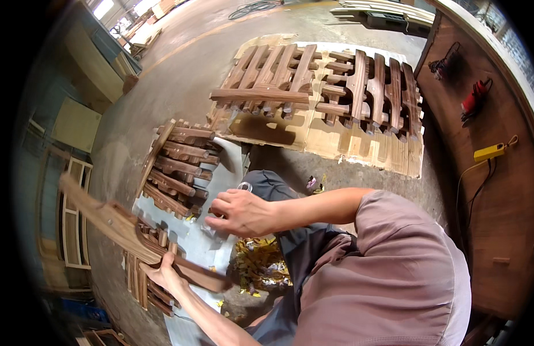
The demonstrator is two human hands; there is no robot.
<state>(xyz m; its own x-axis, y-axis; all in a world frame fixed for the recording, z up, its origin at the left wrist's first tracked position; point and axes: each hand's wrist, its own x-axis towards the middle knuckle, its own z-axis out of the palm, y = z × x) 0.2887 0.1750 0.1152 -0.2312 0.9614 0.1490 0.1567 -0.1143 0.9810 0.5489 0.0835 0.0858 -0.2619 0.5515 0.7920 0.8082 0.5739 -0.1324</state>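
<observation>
My left hand is closed round a long curved piece of dark brown wood, shaped like a chair part, held slanting over a stack of similar wooden parts. My right hand hovers above my lap, right of that piece and apart from it. Its fingers are curled; a pale blurred thing shows below them, and I cannot make out what it is. Just behind this hand, by my knee, is a small round silvery thing. Another stack of wooden parts lies beyond my hands on a pale sheet.
Two rows of curved wooden parts rest on flattened cardboard ahead. Yellow scraps lie heaped by my legs. On the right stands a brown wooden panel with a red tool and a yellow power strip. Wooden frames stand left.
</observation>
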